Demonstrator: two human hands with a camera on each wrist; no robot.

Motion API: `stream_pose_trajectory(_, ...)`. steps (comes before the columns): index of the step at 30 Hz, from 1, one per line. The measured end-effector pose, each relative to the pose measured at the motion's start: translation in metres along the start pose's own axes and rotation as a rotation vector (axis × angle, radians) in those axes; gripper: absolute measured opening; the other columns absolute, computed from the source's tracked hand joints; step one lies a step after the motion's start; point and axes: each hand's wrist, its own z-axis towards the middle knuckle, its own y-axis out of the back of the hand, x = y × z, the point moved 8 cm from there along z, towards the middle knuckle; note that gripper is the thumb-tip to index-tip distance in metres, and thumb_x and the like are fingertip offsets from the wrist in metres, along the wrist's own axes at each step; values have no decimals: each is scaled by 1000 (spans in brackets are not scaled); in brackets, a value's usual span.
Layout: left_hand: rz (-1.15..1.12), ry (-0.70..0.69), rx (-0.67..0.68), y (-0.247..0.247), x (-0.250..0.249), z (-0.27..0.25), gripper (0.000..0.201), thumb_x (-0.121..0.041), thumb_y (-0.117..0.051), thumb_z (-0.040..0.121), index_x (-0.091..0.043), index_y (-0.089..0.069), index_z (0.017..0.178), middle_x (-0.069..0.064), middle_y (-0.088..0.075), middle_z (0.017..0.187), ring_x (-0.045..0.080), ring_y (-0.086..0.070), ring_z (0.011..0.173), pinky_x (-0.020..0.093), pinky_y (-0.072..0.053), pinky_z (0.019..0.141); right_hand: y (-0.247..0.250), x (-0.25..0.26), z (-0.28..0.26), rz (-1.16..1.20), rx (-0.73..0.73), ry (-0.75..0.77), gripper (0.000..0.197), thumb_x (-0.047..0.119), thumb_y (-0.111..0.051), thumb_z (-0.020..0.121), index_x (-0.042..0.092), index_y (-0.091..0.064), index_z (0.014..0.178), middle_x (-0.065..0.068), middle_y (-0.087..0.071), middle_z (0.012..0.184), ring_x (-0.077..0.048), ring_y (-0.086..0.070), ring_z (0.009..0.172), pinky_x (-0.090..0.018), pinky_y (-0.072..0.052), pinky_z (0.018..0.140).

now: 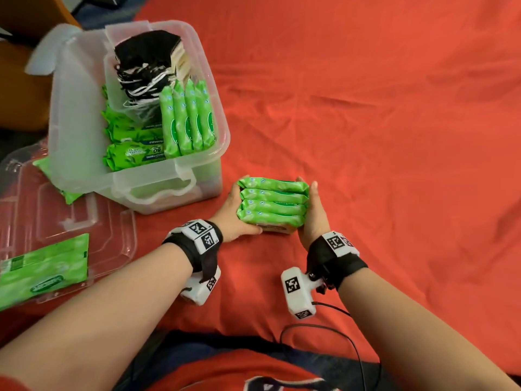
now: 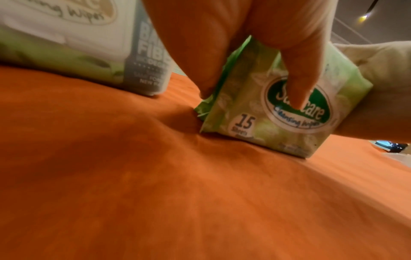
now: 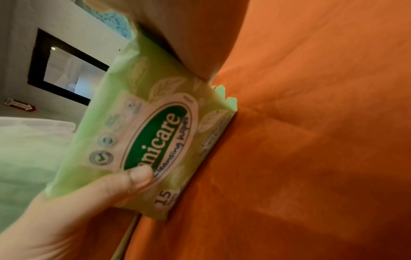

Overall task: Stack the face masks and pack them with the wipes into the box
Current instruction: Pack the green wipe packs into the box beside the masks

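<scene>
Several small green wipe packs [image 1: 272, 206] stand on edge in a row on the red cloth [image 1: 366, 136]. My left hand [image 1: 234, 211] grips the row's left end and my right hand [image 1: 313, 213] grips its right end, squeezing the packs together. The left wrist view has my thumb [image 2: 295, 84] on the face of the nearest small pack [image 2: 255, 126]. Seen from the right wrist, the thumb [image 3: 135, 177] pinches the outer pack [image 3: 155, 140]. The clear plastic box [image 1: 197, 165] stands to the left, holding a stack of black face masks [image 1: 149, 55], a row of small wipe packs [image 1: 187, 119] and large wipe packs [image 1: 132, 153].
The clear lid [image 1: 56, 215] lies left of my left arm with a flat green wipe pack [image 1: 45, 269] on it. A large white-labelled wipe pack [image 2: 77, 44] lies against the held row. Another green pack [image 1: 70, 196] pokes out beside the box. Red cloth spreads to the right.
</scene>
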Motion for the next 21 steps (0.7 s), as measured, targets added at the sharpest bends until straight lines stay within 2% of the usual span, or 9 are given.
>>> stream_pose_trajectory(3, 21, -7, -13, 3, 0, 2, 120, -28, -77, 45, -14, -11, 144, 7, -35, 141, 17, -32, 134, 22, -20, 110, 2, 3, -1, -79, 48, -28, 46, 51, -28, 96, 23, -46, 129, -3, -55, 124, -13, -58, 103, -37, -39, 105)
stream_pose_trajectory(5, 46, -20, -18, 7, -1, 2, 117, -37, -78, 41, -12, -22, 141, 8, -37, 139, 19, -35, 132, 28, -23, 113, 6, 15, -2, -309, 82, 21, 67, 60, -50, 80, 27, -36, 137, -2, -40, 142, -14, -47, 124, -36, -28, 114)
stream_pose_trajectory(8, 67, -25, -30, 12, 1, 4, 111, -49, -73, 35, -11, -34, 132, 10, -44, 131, 22, -43, 125, 38, -32, 110, -6, 38, -11, -1141, 180, 254, 113, 54, -71, 63, 26, -2, 148, -6, -12, 155, -24, -6, 145, -44, -4, 117)
stream_pose_trajectory(10, 70, -27, -25, 13, 3, 5, 109, -46, -78, 36, -12, -34, 130, 8, -48, 129, 21, -46, 123, 35, -34, 108, -26, 44, -19, -1811, 192, 470, 122, 56, -75, 61, 28, 8, 148, -7, 2, 157, -32, 10, 144, -56, 7, 111)
stream_pose_trajectory(11, 73, -20, -27, 13, 4, 6, 108, -40, -83, 38, -12, -34, 130, 7, -50, 128, 20, -47, 121, 31, -35, 106, -39, 40, -22, -1992, 232, 577, 117, 57, -71, 65, 31, 8, 147, -10, 2, 157, -36, 9, 143, -59, 7, 110)
stream_pose_trajectory(13, 75, 4, -45, 14, 4, 7, 100, -20, -90, 48, -11, -35, 131, 5, -50, 125, 18, -48, 118, 23, -34, 100, -57, 31, -25, -2104, 354, 696, 96, 54, -64, 76, 38, 0, 147, -18, -9, 154, -40, -5, 142, -60, 0, 110)
stream_pose_trajectory(15, 86, 8, -54, 15, 2, 6, 94, -8, -89, 53, -11, -36, 131, 2, -49, 122, 16, -46, 115, 20, -34, 97, -65, 23, -22, -2117, 462, 717, 77, 48, -61, 80, 43, -17, 144, -23, -22, 147, -40, -26, 135, -53, -19, 109)
stream_pose_trajectory(17, 80, 11, -41, 14, 2, 6, 93, -6, -89, 53, -12, -37, 131, 3, -49, 123, 17, -47, 116, 24, -36, 100, -63, 20, -17, -2168, 494, 697, 71, 48, -61, 80, 44, -24, 141, -24, -29, 144, -38, -41, 123, -46, -32, 100)
stream_pose_trajectory(21, 51, 29, -74, 16, 5, -2, 96, -6, -89, 53, -13, -37, 133, 5, -52, 127, 18, -49, 119, 33, -38, 105, -71, 20, -14, -2279, 480, 759, 86, 57, -59, 76, 51, -4, 142, -18, -50, 117, -31, -50, 99, -38, -34, 82)
